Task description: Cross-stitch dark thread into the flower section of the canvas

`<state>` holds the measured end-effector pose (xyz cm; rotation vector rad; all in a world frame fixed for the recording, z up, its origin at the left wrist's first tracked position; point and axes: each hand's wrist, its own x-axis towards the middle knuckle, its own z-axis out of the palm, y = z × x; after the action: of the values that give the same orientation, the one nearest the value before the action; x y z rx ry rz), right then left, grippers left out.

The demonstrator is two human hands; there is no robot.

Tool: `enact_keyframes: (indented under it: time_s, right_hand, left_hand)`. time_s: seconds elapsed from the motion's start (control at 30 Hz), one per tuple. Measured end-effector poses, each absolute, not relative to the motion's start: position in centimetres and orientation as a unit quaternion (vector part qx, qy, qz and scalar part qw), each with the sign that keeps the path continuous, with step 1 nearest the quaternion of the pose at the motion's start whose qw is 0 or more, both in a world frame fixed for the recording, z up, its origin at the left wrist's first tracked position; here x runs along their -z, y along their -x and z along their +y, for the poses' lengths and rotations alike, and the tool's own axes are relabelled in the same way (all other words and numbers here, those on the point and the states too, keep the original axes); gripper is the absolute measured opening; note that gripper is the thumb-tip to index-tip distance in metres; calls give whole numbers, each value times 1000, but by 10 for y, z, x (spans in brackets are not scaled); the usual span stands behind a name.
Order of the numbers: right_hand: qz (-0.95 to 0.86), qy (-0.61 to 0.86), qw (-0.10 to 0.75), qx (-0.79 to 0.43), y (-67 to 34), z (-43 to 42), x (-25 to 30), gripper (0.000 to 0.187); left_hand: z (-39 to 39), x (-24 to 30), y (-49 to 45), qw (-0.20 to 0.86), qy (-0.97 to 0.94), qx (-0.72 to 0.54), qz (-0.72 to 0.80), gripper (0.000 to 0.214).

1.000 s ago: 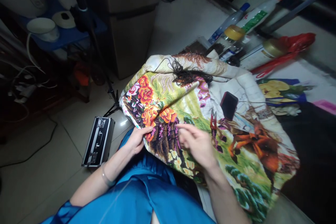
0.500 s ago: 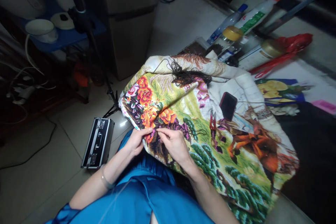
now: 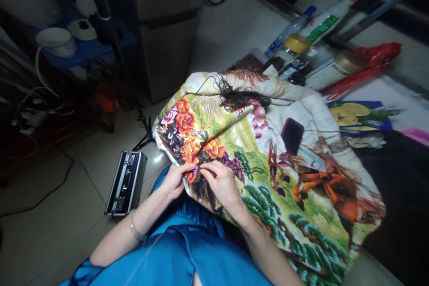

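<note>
A large cross-stitch cloth (image 3: 231, 138) with flowers, pines and a horse spreads across my lap and the table. My left hand (image 3: 176, 180) grips its near left edge, thumb on top and fingers underneath. Just right of it, my right hand (image 3: 219, 181) is closed in a pinch over the dark stitched part below the orange flowers; whatever is between the fingertips is too small to make out. On the cloth lie a tangle of dark thread (image 3: 243, 98), red-handled thread snips (image 3: 272, 156) and a dark phone-like device (image 3: 292, 136).
Bottles (image 3: 291, 31), a jar and a red plastic bag (image 3: 378, 56) stand at the back right. On the floor to the left are a black and silver case (image 3: 125, 183) and a tripod (image 3: 144, 129). A white pot (image 3: 56, 42) sits on a blue stool.
Both hands stay in nearly the same place on the cloth. The view has shifted very slightly; nothing else has visibly moved.
</note>
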<state>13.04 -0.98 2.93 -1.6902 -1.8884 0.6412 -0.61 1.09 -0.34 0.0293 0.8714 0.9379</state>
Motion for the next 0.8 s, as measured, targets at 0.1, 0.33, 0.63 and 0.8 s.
enact_keyframes:
  time_s: [0.1,0.33,0.63,0.8]
  right_hand:
    - [-686,616,291,-256,-133,-8,-27,18]
    - [-666,617,321,-270,-128,-5,-24,16]
    - [-696,604,292,-256,-133,-11,-24,24]
    - [-695,605,293,-254,-132,-11,-27,25]
  left_hand:
    - [12,3,6,807,-18,-433,401,32]
    - [12,3,7,808,-25,-427,405,33]
    - [12,1,7,810,-15,-429,399,41]
    - [12,5,9,828,-13,-407,386,32]
